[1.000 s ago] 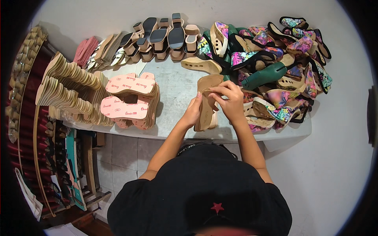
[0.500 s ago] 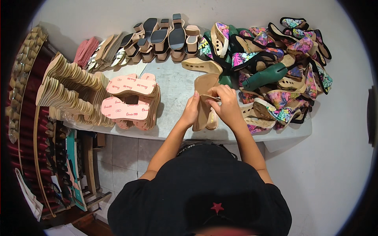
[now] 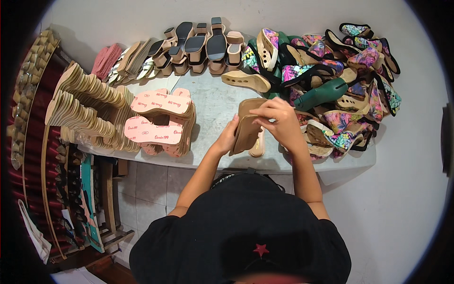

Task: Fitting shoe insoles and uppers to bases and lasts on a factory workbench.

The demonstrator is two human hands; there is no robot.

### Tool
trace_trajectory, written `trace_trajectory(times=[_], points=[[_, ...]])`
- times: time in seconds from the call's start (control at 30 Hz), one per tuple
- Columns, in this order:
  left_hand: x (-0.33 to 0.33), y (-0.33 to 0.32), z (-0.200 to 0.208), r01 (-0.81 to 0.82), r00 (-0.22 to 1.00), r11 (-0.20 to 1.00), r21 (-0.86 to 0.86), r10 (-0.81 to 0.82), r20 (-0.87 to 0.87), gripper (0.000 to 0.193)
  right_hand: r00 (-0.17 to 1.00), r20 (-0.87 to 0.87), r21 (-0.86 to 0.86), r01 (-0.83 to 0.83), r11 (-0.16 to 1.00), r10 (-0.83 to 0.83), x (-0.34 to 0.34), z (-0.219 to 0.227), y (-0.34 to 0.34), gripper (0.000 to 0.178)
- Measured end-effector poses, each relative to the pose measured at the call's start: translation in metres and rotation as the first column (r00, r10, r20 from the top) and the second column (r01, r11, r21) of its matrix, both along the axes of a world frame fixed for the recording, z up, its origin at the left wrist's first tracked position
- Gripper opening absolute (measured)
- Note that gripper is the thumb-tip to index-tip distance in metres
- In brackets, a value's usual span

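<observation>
Above the front of the table I hold a pair of tan insoles point(image 3: 245, 137), one overlapping the other, tilted up on their edges. My left hand point(image 3: 228, 136) is closed around their left side, its thumb along the edge. On the other side my right hand point(image 3: 280, 124) pinches the upper right edge of the nearer insole between thumb and fingers. A pale insole with gold print point(image 3: 257, 149) lies on the table below, partly hidden by the held pair. Beyond my hands rests a tan wedge sole with holes point(image 3: 245, 81).
To the left stand pink-printed insole stacks point(image 3: 153, 131) and rows of beige sole pieces point(image 3: 80, 111). Block-heeled sandals point(image 3: 195, 45) line the wall. Colourful wedge shoes point(image 3: 338, 116) and a green shoe last point(image 3: 321, 94) pile up at the right of the grey table point(image 3: 208, 104).
The held insoles have tipped, their far ends now lower and closer to me. My right hand has shifted slightly right and still pinches the edge; the view has drifted a little.
</observation>
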State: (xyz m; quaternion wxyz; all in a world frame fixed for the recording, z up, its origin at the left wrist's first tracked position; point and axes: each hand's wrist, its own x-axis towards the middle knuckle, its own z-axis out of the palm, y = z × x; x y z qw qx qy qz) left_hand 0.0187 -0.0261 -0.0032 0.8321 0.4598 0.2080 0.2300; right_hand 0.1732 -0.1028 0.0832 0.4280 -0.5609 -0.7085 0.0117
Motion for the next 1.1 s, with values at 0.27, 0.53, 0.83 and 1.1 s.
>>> trace_trajectory(times=[0.27,0.53,0.83,1.1], points=[[0.0,-0.005,0.011,0.134,0.99,0.941,0.31,-0.141,0.002,0.059,0.973,0.109,0.176,0.184,0.967,-0.204,-0.003,-0.009,0.003,0.021],[0.0,-0.004,0.003,0.074,0.997,0.942,0.327,-0.075,-0.009,0.058,0.958,0.049,0.037,0.279,0.959,-0.281,-0.016,-0.014,0.006,0.019],[-0.005,-0.005,0.011,-0.031,0.98,0.964,-0.263,0.081,0.181,0.049,0.972,0.119,0.202,0.176,0.963,-0.202,-0.026,-0.026,0.007,0.028],[-0.022,0.024,-0.013,-0.171,0.98,0.975,-0.143,0.182,0.074,0.041,0.996,-0.005,-0.041,-0.095,0.995,0.094,-0.03,0.002,0.0,0.025]])
